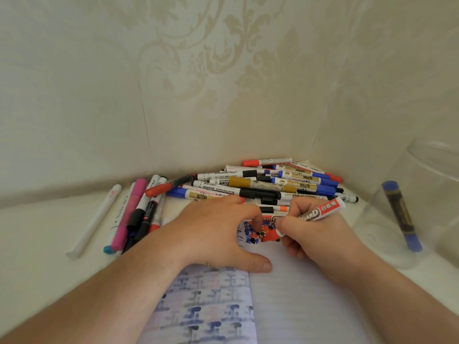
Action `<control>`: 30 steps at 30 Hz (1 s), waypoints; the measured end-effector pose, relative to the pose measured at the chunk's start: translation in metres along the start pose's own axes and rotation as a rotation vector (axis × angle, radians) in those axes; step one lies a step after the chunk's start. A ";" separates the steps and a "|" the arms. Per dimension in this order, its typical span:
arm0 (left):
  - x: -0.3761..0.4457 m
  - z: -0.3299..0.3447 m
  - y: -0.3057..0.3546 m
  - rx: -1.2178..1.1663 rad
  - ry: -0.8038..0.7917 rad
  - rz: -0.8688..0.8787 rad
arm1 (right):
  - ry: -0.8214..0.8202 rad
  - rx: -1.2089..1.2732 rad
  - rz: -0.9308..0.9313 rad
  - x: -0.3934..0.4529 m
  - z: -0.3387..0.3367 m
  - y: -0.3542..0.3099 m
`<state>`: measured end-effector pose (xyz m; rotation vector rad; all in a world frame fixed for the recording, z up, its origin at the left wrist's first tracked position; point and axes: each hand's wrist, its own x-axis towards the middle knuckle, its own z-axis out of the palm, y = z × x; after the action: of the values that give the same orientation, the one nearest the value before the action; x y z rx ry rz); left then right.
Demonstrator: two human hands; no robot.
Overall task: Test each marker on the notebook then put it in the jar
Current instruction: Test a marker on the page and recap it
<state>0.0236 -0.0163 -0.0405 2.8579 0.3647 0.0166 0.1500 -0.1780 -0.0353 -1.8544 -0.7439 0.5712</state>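
Red whiteboard marker at work on the open lined notebook

The right hand [305, 229] grips a red-and-white whiteboard marker [320, 211], tip on the white lined notebook [298, 299] beside red and blue scribbles [260, 233]; the left hand [218, 234] presses the page flat. A clear plastic jar [387, 219] holds one blue marker [401, 216].

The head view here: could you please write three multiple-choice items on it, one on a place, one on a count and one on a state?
1. Where does the jar stand?
A. right of the notebook
B. left of the notebook
C. on the notebook

2. How many markers are in the jar?
A. none
B. one
C. four

3. What is the right hand doing?
A. resting open on the table
B. gripping a red whiteboard marker
C. holding the jar

Answers:
1 A: the clear jar stands right of the notebook.
2 B: only a blue marker leans inside it.
3 B: its fingers curl round the red whiteboard marker, tip on the scribbled page, while the left hand presses the notebook.
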 end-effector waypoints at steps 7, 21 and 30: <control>0.000 0.000 -0.001 0.002 0.003 0.004 | 0.011 -0.021 -0.001 0.000 0.002 0.000; 0.000 0.000 0.001 0.005 -0.004 0.000 | -0.006 -0.083 -0.036 -0.002 0.002 0.000; 0.000 0.000 0.001 0.008 -0.004 -0.007 | 0.024 -0.064 -0.044 0.000 0.002 0.003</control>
<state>0.0236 -0.0171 -0.0407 2.8637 0.3748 0.0086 0.1490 -0.1774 -0.0386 -1.8955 -0.7926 0.5012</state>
